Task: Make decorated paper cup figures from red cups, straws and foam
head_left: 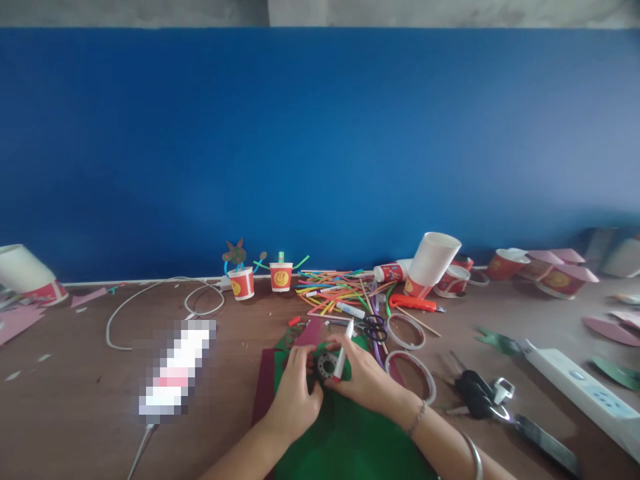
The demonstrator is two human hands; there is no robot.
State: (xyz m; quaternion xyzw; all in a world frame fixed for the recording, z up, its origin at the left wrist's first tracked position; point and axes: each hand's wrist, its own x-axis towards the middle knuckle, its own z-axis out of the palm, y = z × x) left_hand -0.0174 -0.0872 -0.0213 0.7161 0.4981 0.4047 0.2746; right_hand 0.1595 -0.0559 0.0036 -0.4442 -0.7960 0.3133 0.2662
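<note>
A white marker with a red end (343, 352) is held in my right hand (363, 373), its fingers closed round it. Between my hands is a dark ring-shaped object (327, 366), which the fingers of both hands touch at its edges. My left hand (299, 387) is curled at the ring's left side, fingertips partly hidden, and I cannot make out exactly what they pinch. Beneath my hands lies green paper (345, 440), with dark red paper (265, 383) under its left edge. Black-handled scissors (374, 328) lie just beyond my right hand.
Colourful sticks (330, 290), tape rolls (413, 373), an orange cutter (413, 303) and stacked paper cups (433, 263) lie behind and right. Two decorated cups (281, 277) stand at the back. A blurred phone (177, 370) is left; keys (475, 393) and a power strip (585, 393) are right.
</note>
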